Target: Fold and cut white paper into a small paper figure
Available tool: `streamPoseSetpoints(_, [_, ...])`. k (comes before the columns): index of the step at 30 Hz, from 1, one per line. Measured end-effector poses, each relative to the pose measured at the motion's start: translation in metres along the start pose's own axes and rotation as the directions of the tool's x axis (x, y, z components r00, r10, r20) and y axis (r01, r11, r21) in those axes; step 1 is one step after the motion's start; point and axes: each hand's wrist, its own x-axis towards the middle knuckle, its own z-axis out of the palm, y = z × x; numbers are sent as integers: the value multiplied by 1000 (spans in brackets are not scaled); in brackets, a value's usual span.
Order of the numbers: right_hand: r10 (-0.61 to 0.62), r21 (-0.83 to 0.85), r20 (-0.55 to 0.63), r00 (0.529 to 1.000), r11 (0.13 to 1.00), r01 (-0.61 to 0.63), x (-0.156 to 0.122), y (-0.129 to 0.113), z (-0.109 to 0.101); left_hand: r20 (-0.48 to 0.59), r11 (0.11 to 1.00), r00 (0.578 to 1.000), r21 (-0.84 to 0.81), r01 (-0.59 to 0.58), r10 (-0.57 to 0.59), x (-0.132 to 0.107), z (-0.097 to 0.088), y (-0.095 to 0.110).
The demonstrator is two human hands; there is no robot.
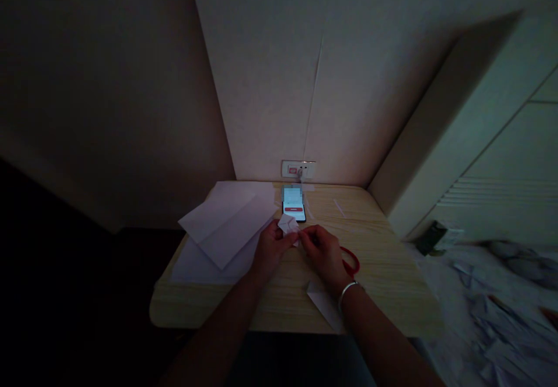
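With left hand (268, 250) and right hand (325, 253) close together, noted as pinching folded paper (288, 223) between fingertips over table (392, 294), just before lit phone (293, 210), presumably to keep creases from opening and screen in view, with red loop handle (349, 269) beside right hand, likely for reach.

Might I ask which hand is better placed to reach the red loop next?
Probably the right hand: it is nearer the red loop; the left hand, farther away, holds the folded paper.
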Motion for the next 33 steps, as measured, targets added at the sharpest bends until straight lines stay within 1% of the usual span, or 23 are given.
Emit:
streamPoseSetpoints(4, [-8,5,-5,1000,1000,8,0,-1,0,-14,1000,1000,-4,-1,1,0,1,1])
streamPoseSetpoints(8, [10,38,-11,1000,999,-9,0,-2,0,-16,1000,1000,9,-21,21,-1,2,3])
streamPoseSetpoints(12, [34,105,38,999,994,-38,1,-4,0,-34,999,999,29,-36,37,-1,0,4])
streamPoseSetpoints(15, [60,97,62,996,993,-66,2,-3,1,-52,998,998,37,-43,45,-1,1,5])
streamPoseSetpoints(18, [77,82,51,996,993,-81,2,-1,2,-54,999,998,36,-34,36,-1,2,5])
streamPoseSetpoints(22, [66,89,60,996,994,-71,2,1,2,-67,999,998,52,-1,5,-1,2,5])
streamPoseSetpoints(26, [69,57,88,994,996,-74,2,0,1,-69,999,997,37,19,-16,-1,1,5])
streamPoseSetpoints(30, [72,76,88,993,994,-79,1,1,1,-51,1000,999,4,8,-7,-2,1,5])
streamPoseSetpoints(33, [56,128,104,993,989,-69,1,0,2,-71,1000,997,15,-10,11,-3,1,6])
